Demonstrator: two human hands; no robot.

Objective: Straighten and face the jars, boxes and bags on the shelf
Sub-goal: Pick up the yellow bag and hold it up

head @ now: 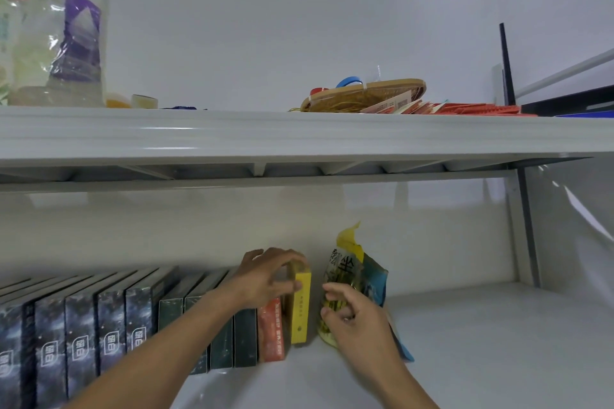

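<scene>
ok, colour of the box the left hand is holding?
Yellow box, held by the left hand at its top; head view.

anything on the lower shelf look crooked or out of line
Yes: the clear bag, gripped by the right hand, slumps with its torn yellow top flopping, apart from the tidy row of boxes. The left hand holds the yellow box ending that row.
</scene>
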